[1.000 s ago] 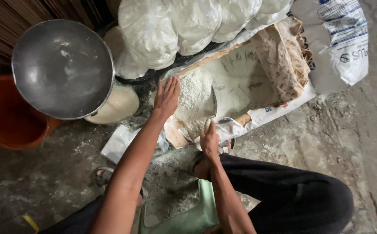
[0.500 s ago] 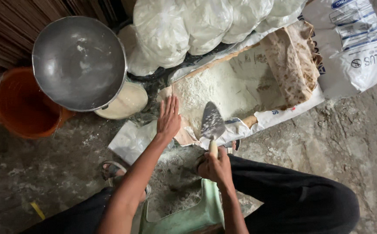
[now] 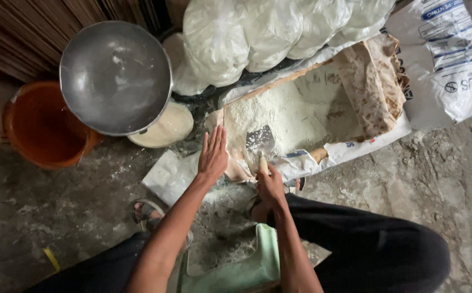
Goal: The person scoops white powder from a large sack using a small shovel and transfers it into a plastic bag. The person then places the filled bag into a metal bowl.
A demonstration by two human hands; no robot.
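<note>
The right hand (image 3: 270, 184) has its fingers curled tight around the pale handle of a trowel (image 3: 260, 142), whose flat grey blade points away and lies on the near edge of the white powder (image 3: 279, 116) in the torn-open sack (image 3: 374, 92). The wrist is bent slightly, and the forearm runs back toward the near edge over a dark trouser leg. The left hand (image 3: 213, 154) is flat with fingers straight and together, holding nothing, palm down at the sack's left lip just beside the trowel; its arm stretches long and straight from the near left. Farther left, a metal bowl (image 3: 115, 76) sits over a pale tub (image 3: 165, 127), beside an orange bucket (image 3: 40, 127). White plastic bags (image 3: 257, 32) are piled at the far side.
</note>
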